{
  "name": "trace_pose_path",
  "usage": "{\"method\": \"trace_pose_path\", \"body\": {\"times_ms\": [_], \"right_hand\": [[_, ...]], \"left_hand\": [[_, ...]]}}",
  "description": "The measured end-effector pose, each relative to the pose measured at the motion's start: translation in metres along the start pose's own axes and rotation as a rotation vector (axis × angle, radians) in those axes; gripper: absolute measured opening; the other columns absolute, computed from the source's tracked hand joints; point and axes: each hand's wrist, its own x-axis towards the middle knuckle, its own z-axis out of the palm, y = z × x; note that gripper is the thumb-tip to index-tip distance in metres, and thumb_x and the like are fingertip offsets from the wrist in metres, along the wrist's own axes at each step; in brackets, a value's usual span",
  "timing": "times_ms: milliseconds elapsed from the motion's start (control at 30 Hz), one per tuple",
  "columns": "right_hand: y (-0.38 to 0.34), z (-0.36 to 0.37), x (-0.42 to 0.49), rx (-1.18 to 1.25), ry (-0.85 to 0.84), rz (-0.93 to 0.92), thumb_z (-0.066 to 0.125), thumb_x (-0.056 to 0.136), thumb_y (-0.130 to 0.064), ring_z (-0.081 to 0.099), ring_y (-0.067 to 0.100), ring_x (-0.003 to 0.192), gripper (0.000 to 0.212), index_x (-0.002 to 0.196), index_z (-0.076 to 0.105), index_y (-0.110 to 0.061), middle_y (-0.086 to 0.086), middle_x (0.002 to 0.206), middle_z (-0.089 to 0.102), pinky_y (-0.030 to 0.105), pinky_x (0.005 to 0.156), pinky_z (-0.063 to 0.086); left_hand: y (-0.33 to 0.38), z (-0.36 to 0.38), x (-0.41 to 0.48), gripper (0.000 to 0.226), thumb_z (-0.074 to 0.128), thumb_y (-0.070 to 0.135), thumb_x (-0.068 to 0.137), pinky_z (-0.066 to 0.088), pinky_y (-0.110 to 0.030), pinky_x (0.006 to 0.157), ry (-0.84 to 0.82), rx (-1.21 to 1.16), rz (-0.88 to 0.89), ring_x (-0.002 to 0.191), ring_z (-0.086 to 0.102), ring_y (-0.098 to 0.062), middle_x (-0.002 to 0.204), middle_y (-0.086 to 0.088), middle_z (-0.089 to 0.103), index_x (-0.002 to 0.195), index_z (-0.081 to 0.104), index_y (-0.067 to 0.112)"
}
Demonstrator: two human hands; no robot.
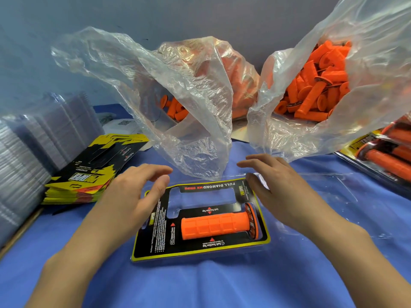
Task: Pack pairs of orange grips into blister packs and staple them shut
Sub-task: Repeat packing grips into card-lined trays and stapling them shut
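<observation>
We see one open blister pack (200,221) lying flat on the blue-covered surface (200,285), right in front of us and between the two hands. Its black and yellow printed card (153,232) faces up, with the lettering upside down from our side. One orange grip (214,225) lies in the nearer of the card's two windows. Its long axis runs left to right, parallel to the pack's near edge, and its flanged end points right. The pack's clear lid (322,192) is folded out flat to the right. The left hand (133,192) hovers over the pack's far left corner, fingers spread and relaxed, holding nothing. The right hand (287,190) is just as open over the far right corner. Its thumb may be touching the pack's edge there, but we cannot tell for sure. Beyond the hands stand two clear plastic bags. The left bag (178,90) sags towards the pack, and the right bag (367,63) gapes open. Each holds a heap of loose grips (315,94), too many and too tangled for us to count. To the left is one fanned stack of printed cards (89,172), and beside it, further left, are nested clear shells (33,152), blurred at the frame's edge. At the far right lie finished packs (382,156) with orange grips inside, cut off by the edge of the picture.
</observation>
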Motion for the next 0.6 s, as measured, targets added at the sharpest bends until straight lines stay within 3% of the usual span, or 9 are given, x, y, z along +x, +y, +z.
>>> {"method": "trace_pose_path", "body": {"times_ms": [167, 233, 333, 467, 533, 600], "right_hand": [[0.001, 0.003, 0.011, 0.011, 0.004, -0.016, 0.046, 0.102, -0.026, 0.045, 0.022, 0.123, 0.034, 0.134, 0.055, -0.029, -0.007, 0.138, 0.052, 0.035, 0.102, 0.037], [0.003, 0.002, 0.017, 0.029, 0.013, -0.013, 0.046, 0.102, -0.026, 0.045, 0.022, 0.122, 0.033, 0.134, 0.056, -0.029, -0.007, 0.137, 0.052, 0.035, 0.101, 0.038], [0.005, 0.002, 0.027, 0.070, 0.028, -0.011, 0.046, 0.102, -0.026, 0.044, 0.021, 0.123, 0.033, 0.133, 0.056, -0.030, -0.009, 0.136, 0.052, 0.035, 0.099, 0.039], [0.012, 0.003, 0.041, 0.100, 0.011, -0.005, 0.044, 0.103, -0.028, 0.044, 0.019, 0.118, 0.032, 0.132, 0.056, -0.032, -0.009, 0.132, 0.052, 0.032, 0.090, 0.039], [0.018, 0.003, 0.048, 0.121, -0.004, 0.009, 0.043, 0.103, -0.030, 0.045, 0.017, 0.116, 0.032, 0.132, 0.055, -0.034, -0.010, 0.130, 0.052, 0.032, 0.089, 0.039], [0.025, 0.002, 0.054, 0.168, -0.009, 0.028, 0.042, 0.103, -0.032, 0.046, 0.015, 0.114, 0.032, 0.131, 0.056, -0.035, -0.011, 0.128, 0.053, 0.030, 0.085, 0.037]], "left_hand": [[-0.004, -0.003, 0.000, 0.029, 0.048, 0.040, 0.093, 0.038, -0.007, 0.085, 0.078, -0.028, -0.055, 0.099, 0.053, 0.008, 0.102, 0.022, 0.063, 0.114, 0.065, 0.029], [0.000, -0.003, 0.009, 0.024, 0.051, 0.035, 0.097, 0.042, -0.015, 0.087, 0.140, -0.064, -0.057, 0.099, 0.057, 0.004, 0.104, 0.020, 0.064, 0.115, 0.066, 0.028], [0.004, 0.002, 0.048, 0.022, 0.052, 0.021, 0.100, 0.039, -0.012, 0.084, 0.190, -0.037, -0.025, 0.094, 0.056, 0.000, 0.108, 0.010, 0.066, 0.115, 0.067, 0.020], [-0.008, 0.027, 0.132, 0.032, 0.042, 0.010, 0.100, 0.038, -0.026, 0.090, 0.073, 0.104, -0.119, 0.111, 0.058, -0.024, 0.122, -0.010, 0.063, 0.120, 0.066, 0.009], [-0.019, 0.044, 0.171, 0.031, 0.040, 0.007, 0.098, 0.038, -0.029, 0.081, -0.047, 0.149, -0.239, 0.108, 0.058, -0.035, 0.111, -0.015, 0.064, 0.112, 0.067, 0.006], [-0.025, 0.057, 0.203, 0.024, 0.040, 0.011, 0.099, 0.037, -0.032, 0.076, -0.124, 0.186, -0.309, 0.097, 0.055, -0.035, 0.100, -0.014, 0.059, 0.103, 0.063, 0.005]]}}
